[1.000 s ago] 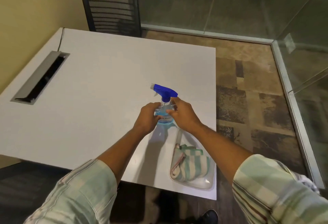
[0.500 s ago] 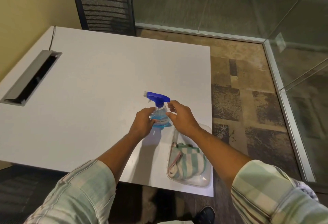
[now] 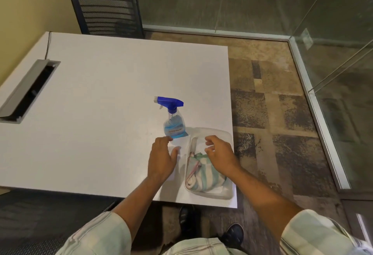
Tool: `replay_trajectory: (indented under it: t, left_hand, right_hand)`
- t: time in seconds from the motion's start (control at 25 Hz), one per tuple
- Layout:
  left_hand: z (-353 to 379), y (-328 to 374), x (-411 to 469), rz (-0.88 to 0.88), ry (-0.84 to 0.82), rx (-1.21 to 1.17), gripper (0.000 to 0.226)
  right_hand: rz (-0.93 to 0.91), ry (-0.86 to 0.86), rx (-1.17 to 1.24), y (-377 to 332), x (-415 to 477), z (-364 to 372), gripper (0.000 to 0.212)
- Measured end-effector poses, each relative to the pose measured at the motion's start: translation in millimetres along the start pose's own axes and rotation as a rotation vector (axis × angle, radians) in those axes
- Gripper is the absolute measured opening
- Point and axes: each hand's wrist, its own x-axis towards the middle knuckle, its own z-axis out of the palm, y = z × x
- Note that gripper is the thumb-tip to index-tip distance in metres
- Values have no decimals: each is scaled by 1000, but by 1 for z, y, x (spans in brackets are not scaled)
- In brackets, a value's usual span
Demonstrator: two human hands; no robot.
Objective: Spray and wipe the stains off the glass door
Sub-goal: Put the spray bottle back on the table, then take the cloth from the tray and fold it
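A clear spray bottle (image 3: pixel 174 123) with blue liquid and a blue trigger head stands upright on the white table (image 3: pixel 101 103), nozzle pointing left. My left hand (image 3: pixel 162 158) hovers just in front of it, fingers apart and empty. My right hand (image 3: pixel 219 154) is open above a clear plastic tray (image 3: pixel 210 131) at the table's near right corner. A striped green and white cloth (image 3: pixel 203 176) lies bunched in that tray, partly under my right wrist. Glass walls (image 3: pixel 333 56) stand at the right and at the back.
A grey cable hatch (image 3: pixel 26 91) is set into the table's left side. A black mesh chair (image 3: pixel 105 6) stands behind the table. Patterned carpet (image 3: pixel 272 113) runs between the table's right edge and the glass wall. My shoes show below the table edge.
Both hands have let go of the spray bottle and drawn back toward me. The bottle now stands alone on the table. My right hand has moved over the tray.
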Motion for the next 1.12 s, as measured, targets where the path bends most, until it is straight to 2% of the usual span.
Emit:
replay_trajectory:
  t: [0.16, 0.36, 0.48, 0.6, 0.68, 0.84, 0.92, 1.0, 1.12]
  left_hand:
    - [21, 16, -27, 125, -70, 155, 50]
    - [35, 15, -47, 261, -182, 284, 63]
    - [34, 8, -51, 236, -281, 353, 68]
    - [31, 8, -53, 168, -337, 345, 62]
    - [27, 11, -54, 123, -338, 309, 53]
    - [17, 20, -56, -8, -210, 63, 31]
    - [8, 26, -53, -137, -134, -87, 17]
    - [-4, 35, -49, -314, -138, -229, 6]
    - [-17, 45, -46, -567, -257, -527, 28]
  right_hand:
    - [83, -148, -167, 19, -20, 7, 39]
    - [4, -308, -440, 23, -41, 17, 41]
    - [-64, -365, -602, 21, -47, 23, 38]
    - [-204, -318, -742, 15, -48, 30, 32]
    - [-242, -278, -750, 15, -50, 33, 23]
    - [-208, -240, -620, 17, -50, 26, 21]
    - [-214, -244, -534, 15, -52, 14, 21]
    - [-233, -231, -462, 12, -55, -1, 9]
    - [-209, -141, -361, 5, -59, -24, 9]
